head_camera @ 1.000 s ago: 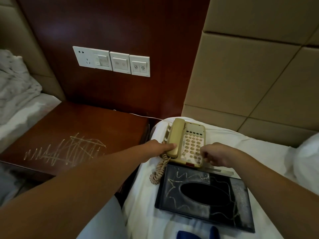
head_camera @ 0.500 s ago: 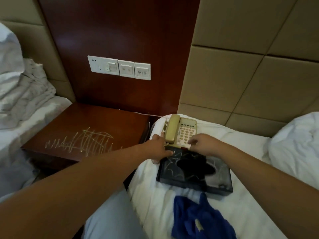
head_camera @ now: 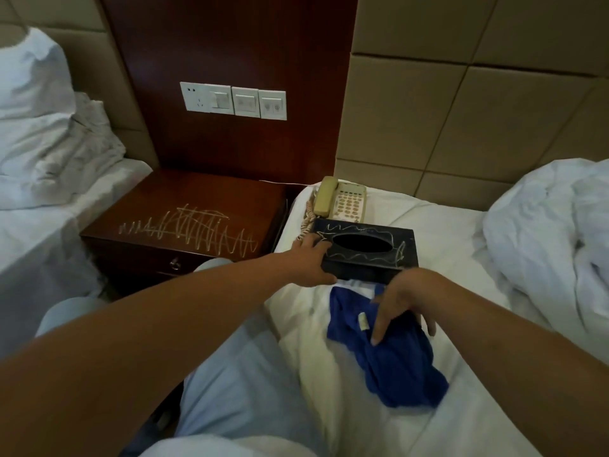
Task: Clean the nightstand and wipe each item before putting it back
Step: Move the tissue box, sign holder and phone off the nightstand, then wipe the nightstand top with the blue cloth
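Note:
The dark wooden nightstand (head_camera: 197, 196) stands between two beds, its top bare except for pale scribble marks. On the right bed lie a beige telephone (head_camera: 342, 201), a black tissue box (head_camera: 369, 255) with scribbles on its lid, and a blue cloth (head_camera: 398, 364). My left hand (head_camera: 313, 258) grips the left end of the tissue box, thumb under its front edge. My right hand (head_camera: 402, 301) hovers over the blue cloth with fingers spread downward, fingertips at the fabric.
A white switch and socket panel (head_camera: 234, 100) sits on the wood wall behind the nightstand. Crumpled white bedding (head_camera: 553, 239) lies on the right bed, pillows and a duvet (head_camera: 43, 127) on the left bed. My knees in light trousers (head_camera: 230, 374) fill the foreground.
Both hands left the telephone. The left hand moved onto the tissue box's left end; the right hand pulled back and down to the blue cloth. The view pulled back.

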A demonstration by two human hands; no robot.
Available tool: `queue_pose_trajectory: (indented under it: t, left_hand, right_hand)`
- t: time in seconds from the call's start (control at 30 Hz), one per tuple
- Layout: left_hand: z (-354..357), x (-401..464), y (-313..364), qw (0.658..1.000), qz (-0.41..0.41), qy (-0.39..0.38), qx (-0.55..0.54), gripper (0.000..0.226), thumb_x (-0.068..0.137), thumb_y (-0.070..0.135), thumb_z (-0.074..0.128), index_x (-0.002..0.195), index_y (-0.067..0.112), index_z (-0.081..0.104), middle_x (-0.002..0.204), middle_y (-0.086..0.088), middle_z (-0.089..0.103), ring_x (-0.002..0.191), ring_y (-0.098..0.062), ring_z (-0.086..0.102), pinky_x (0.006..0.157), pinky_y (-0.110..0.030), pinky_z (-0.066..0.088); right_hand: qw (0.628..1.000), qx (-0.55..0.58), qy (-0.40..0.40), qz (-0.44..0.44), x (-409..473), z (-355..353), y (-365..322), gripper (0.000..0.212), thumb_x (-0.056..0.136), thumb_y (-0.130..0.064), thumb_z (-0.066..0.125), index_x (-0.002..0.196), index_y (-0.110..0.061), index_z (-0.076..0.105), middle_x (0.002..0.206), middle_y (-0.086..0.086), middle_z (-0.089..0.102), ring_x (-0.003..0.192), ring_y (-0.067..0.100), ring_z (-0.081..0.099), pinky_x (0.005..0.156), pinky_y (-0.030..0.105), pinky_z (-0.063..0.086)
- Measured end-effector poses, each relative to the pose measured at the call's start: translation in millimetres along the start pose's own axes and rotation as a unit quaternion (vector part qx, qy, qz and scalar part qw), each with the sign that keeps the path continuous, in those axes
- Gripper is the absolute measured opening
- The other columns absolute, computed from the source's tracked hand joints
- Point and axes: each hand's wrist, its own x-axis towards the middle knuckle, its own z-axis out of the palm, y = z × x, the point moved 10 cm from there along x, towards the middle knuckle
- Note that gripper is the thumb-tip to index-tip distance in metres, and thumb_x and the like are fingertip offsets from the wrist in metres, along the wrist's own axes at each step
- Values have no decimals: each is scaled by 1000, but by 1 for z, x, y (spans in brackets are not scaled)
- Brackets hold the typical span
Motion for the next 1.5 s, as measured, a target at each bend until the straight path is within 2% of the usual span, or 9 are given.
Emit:
queue_pose_trajectory:
  t: [0.1, 0.27, 0.5, 0.67, 0.87, 1.0, 1.1, 1.2, 1.5]
  left_hand:
    - [-4, -18, -3, 1000, -7, 4, 12, 95, 93, 58, 65, 164, 26, 11, 169, -7, 2, 151, -43, 15, 121, -54, 28]
    - [-26, -43, -24, 999, -32, 20, 13, 93, 94, 58, 63, 164, 28, 11, 170, -6, 0, 153, -44, 12, 120, -56, 29]
    - [-61, -60, -74, 997, -65, 51, 8, 92, 95, 56, 64, 165, 25, 12, 171, -6, -6, 154, -44, 11, 123, -53, 26]
    - [-78, -58, -135, 994, -84, 59, -23, 87, 97, 48, 63, 163, 25, 13, 170, -5, -5, 154, -44, 12, 122, -51, 29]
    - [-89, -47, -233, 985, -107, 84, -106, 86, 96, 50, 62, 163, 24, 15, 168, -7, 3, 151, -42, 24, 120, -52, 32]
    - [-88, -51, -291, 978, -110, 89, -151, 80, 100, 42, 61, 163, 21, 17, 165, -11, 11, 144, -41, 36, 113, -45, 37]
    - [-90, -45, -347, 973, -127, 94, -167, 81, 100, 40, 61, 164, 27, 13, 165, -5, 10, 138, -40, 43, 104, -44, 42]
    - [-97, -37, -404, 964, -145, 125, -183, 81, 99, 41, 61, 163, 26, 14, 164, -5, 13, 141, -38, 41, 111, -45, 43]
    - [-113, -2, -549, 915, -216, 256, -226, 66, 104, 50, 47, 161, 29, 21, 160, -5, 27, 145, -38, 35, 118, -52, 34]
  right_hand:
    - [997, -35, 68, -17, 10, 9, -14, 106, 79, -46, 84, 160, -27, 19, 162, 10, 32, 139, 38, 44, 100, 47, 50]
    - [988, -95, 102, -67, 2, 4, -56, 84, 80, -38, 81, 151, -28, 38, 151, 6, 46, 129, 33, 54, 103, 50, 51]
    - [975, -58, 156, -148, -50, -74, -128, 71, 75, -34, 84, 136, -33, 49, 133, 2, 55, 118, 32, 58, 96, 51, 56]
    - [939, -95, 220, -248, -74, -123, -202, 42, 78, -27, 79, 117, -22, 64, 113, 6, 69, 103, 29, 67, 92, 47, 59]
    - [902, -98, 300, -296, -48, -184, -284, 54, 73, -30, 81, 119, -21, 54, 109, 5, 64, 97, 26, 65, 87, 48, 58]
    - [881, -155, 324, -308, -23, -217, -349, 37, 80, -32, 75, 98, -30, 43, 103, 7, 57, 86, 30, 62, 77, 49, 56]
    - [861, -188, 355, -312, -4, -245, -403, 43, 83, -35, 73, 115, -31, 44, 119, 6, 48, 93, 30, 60, 79, 48, 55]
    - [825, -224, 405, -326, 13, -268, -457, 58, 86, -39, 71, 135, -27, 42, 130, 6, 45, 110, 33, 54, 85, 45, 52]
    - [741, -230, 489, -399, 86, -310, -607, 61, 82, -29, 74, 134, -31, 42, 127, 1, 46, 117, 31, 46, 85, 49, 53]
